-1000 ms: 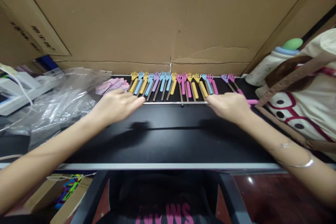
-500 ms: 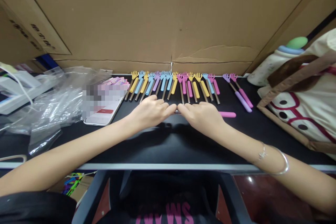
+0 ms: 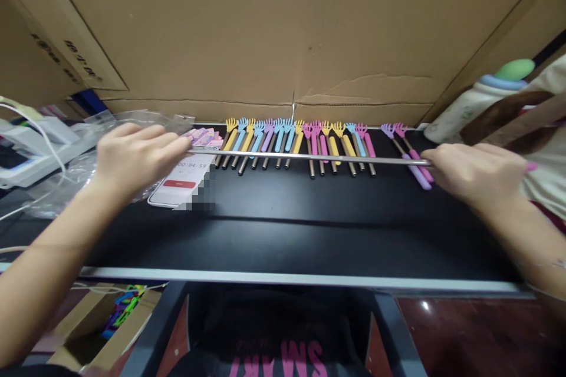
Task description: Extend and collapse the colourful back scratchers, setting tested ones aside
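A telescopic back scratcher (image 3: 305, 156) is drawn out long, its thin metal rod level above the table. My left hand (image 3: 137, 153) is closed around the rod's left end and hides whatever is there. Closed on the other end is my right hand (image 3: 480, 174), with a pink handle tip showing past it. Behind the rod lies a row of collapsed back scratchers with hand-shaped heads, among them a yellow one (image 3: 347, 144), a blue one (image 3: 289, 136) and a pink one (image 3: 369, 144). Beside my right hand lie a purple back scratcher (image 3: 415, 174) and another pink one (image 3: 413, 154).
A phone (image 3: 177, 185) with a timer lies at left, near clear plastic bags (image 3: 71, 182) and a white power strip (image 3: 39, 150). A bottle (image 3: 469, 106) and a cloth bag (image 3: 548, 188) stand at right. Cardboard (image 3: 265, 29) walls the back. Below left is an open box (image 3: 84, 318).
My hands have moved from close together at the middle to far apart, left and right. The back scratcher's metal rod between them is now pulled out long.
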The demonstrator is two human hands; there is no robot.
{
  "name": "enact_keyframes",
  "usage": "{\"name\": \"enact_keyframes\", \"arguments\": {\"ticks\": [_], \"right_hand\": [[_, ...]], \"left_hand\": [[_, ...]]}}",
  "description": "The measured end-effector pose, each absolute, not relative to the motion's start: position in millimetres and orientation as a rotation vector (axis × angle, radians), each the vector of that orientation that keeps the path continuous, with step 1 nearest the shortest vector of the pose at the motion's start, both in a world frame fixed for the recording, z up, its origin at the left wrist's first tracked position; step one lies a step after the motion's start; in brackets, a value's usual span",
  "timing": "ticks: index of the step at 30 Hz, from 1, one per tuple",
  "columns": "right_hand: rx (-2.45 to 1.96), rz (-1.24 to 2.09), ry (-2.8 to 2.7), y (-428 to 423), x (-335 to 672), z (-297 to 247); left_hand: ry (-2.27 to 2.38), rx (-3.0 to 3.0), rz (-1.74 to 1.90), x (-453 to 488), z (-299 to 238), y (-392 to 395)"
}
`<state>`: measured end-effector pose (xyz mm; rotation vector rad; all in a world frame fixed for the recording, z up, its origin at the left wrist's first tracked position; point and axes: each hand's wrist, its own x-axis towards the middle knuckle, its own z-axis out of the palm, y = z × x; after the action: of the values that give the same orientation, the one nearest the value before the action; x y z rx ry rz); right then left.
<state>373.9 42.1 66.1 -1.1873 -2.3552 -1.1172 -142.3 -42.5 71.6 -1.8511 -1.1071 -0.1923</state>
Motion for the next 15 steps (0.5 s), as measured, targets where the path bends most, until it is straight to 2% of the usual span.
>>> {"name": "enact_keyframes", "arguments": {"ticks": [3,6,15], "right_hand": [[-1.618,-1.089,-2.333,50.5,411.0,64.6],[-1.843,-1.038,-2.29,53.4,424.9,61.8],[-1.743,-0.972,-2.353,52.4,418.1,52.3]], "left_hand": [[-1.221,-1.753,-0.203,-171.6,68.4,-43.1],[-1.303,-1.73,-0.211,-185.2,67.1,-42.2],[-1.313,-1.727,-0.088,-185.5,60.8,-43.1]]}}
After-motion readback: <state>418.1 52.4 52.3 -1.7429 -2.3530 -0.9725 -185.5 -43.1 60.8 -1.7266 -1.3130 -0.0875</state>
